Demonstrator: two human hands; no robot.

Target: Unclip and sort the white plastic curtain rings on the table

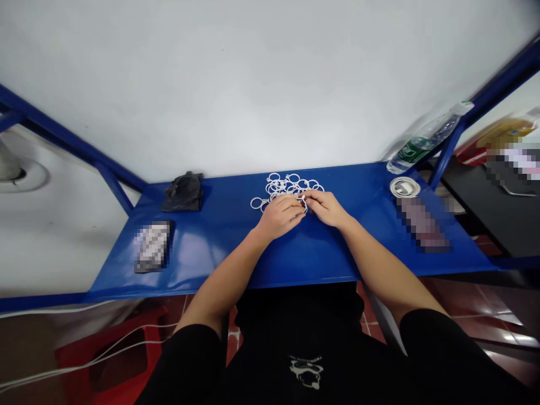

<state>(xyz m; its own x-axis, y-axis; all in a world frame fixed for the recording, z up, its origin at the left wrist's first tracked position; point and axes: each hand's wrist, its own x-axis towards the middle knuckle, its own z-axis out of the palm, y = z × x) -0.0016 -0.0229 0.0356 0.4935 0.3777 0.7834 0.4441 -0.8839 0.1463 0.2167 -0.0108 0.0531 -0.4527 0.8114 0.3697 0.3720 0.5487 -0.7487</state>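
Note:
Several white curtain rings (293, 179) with small knobs or eyelets lie in a loose pile at the back middle of the blue table (211, 247). My left hand (281, 216) is at the front of the pile, its fingers closed on one white ring (305, 207). From the other side my right hand (327, 208) pinches the same ring near its small knob. The fingertips of both hands almost meet and hide part of this ring. One more ring (256, 203) sticks out at the pile's left side.
A crumpled black plastic bag (184, 192) and a blurred-out dark-edged object (154, 246) lie on the left. At the right are a water bottle (426, 140), a coiled white cable (405, 187) and another pixelated item (423, 224). Blue frame bars (447, 154) rise at both ends.

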